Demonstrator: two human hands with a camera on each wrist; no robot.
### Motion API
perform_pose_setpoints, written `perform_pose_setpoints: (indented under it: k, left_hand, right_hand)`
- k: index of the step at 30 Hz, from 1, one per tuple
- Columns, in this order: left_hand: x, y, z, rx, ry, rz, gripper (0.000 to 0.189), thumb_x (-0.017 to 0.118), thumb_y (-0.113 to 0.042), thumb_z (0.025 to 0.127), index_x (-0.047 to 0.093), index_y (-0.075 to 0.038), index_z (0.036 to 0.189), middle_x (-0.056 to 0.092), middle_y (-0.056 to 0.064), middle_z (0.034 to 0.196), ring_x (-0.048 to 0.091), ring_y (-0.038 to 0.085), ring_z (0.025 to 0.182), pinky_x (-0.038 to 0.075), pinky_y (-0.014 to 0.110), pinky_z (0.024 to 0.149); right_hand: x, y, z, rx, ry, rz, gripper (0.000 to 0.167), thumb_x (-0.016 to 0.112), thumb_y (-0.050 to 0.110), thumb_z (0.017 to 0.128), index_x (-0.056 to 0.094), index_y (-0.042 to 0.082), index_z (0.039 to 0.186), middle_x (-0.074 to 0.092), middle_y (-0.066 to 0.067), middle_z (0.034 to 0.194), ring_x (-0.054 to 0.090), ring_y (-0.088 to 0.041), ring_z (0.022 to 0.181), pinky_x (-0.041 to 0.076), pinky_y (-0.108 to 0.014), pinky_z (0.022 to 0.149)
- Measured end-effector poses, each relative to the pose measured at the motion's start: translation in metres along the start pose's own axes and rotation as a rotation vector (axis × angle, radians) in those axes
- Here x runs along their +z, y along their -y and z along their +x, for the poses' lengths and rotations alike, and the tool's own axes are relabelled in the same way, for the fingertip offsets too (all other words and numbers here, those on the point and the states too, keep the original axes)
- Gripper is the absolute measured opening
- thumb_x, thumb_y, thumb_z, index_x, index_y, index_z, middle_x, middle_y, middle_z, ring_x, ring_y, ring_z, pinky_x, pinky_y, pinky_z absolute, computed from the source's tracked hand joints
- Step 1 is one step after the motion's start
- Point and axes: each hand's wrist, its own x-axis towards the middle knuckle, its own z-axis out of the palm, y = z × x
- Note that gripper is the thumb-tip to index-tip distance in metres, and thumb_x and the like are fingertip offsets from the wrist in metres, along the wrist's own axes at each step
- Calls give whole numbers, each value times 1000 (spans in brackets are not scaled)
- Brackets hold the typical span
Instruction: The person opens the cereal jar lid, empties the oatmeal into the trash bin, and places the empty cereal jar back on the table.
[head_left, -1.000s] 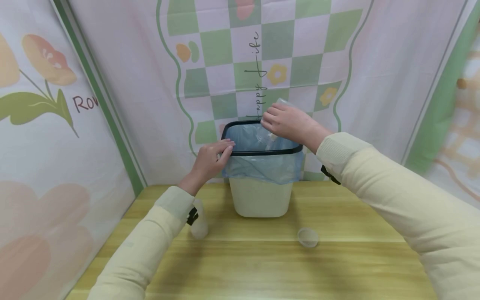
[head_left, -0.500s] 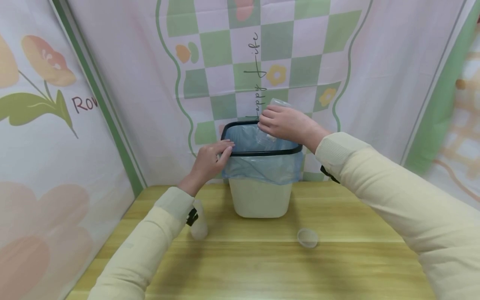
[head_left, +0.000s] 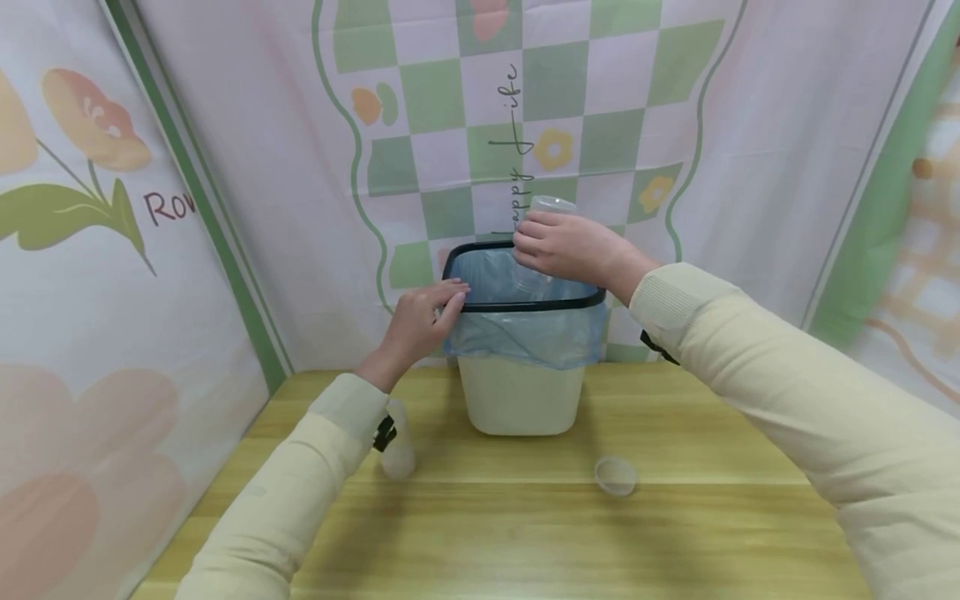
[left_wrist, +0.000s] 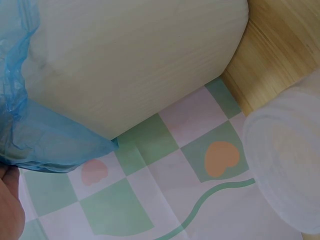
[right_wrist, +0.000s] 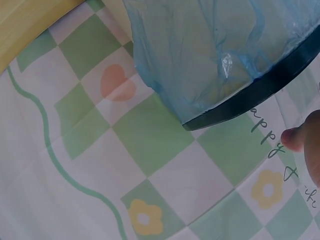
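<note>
My right hand (head_left: 564, 243) grips a clear plastic container (head_left: 553, 204) above the opening of a cream trash can (head_left: 522, 396). The container's base points up and its lower end reaches inside the rim; its contents cannot be made out. In the right wrist view only the fingertips (right_wrist: 295, 139) show, at the right edge. My left hand (head_left: 423, 321) holds the black rim (head_left: 525, 306) at its left corner, thumb towards me. A blue bag (head_left: 525, 337) lines the can and hangs over the rim. In the left wrist view, part of that hand (left_wrist: 11, 205) touches the bag.
A translucent white bottle-like container (head_left: 399, 446) stands beneath my left wrist, partly hidden by the sleeve. A round clear lid (head_left: 615, 476) lies on the wooden table (head_left: 495, 533), right of the can. Printed cloth (head_left: 435, 96) hangs behind and at both sides.
My right hand has shifted slightly left and turned the container further upside down. A small pale bit seen below the hand earlier no longer shows. The left hand stays on the rim.
</note>
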Motion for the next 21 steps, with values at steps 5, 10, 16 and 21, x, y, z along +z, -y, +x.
perform_pose_setpoints:
  k: [5,10,16,21]
  left_hand:
    - [1,1,0,7,-4,3,26,53,-14,98,74,-1,108,70,12,111,63,23,112,49,39,95]
    - [1,0,0,3,-1,5,27,52,-15,99,73,-1,108,70,11,112,62,23,112,49,38,96]
    - [1,1,0,4,-1,7,28,52,-16,99,74,-1,108,70,11,112,63,23,112,50,39,95]
    - [1,1,0,8,-4,6,28,52,-16,99,74,-1,108,70,11,111,63,23,112,50,39,95]
  right_hand:
    - [-1,0,1,-10,-29,-13,36,70,1,87,59,6,121,57,-13,119,52,-28,114,36,-38,106]
    - [0,0,2,-23,-27,-35,35,70,1,87,59,6,120,57,-13,119,52,-28,115,34,-38,108]
    - [0,2,3,-40,-12,-50,35,70,1,88,60,7,121,58,-12,120,51,-28,116,32,-37,109]
    - [0,3,4,-55,21,-55,36,71,1,87,60,6,121,58,-12,122,50,-28,120,29,-38,111]
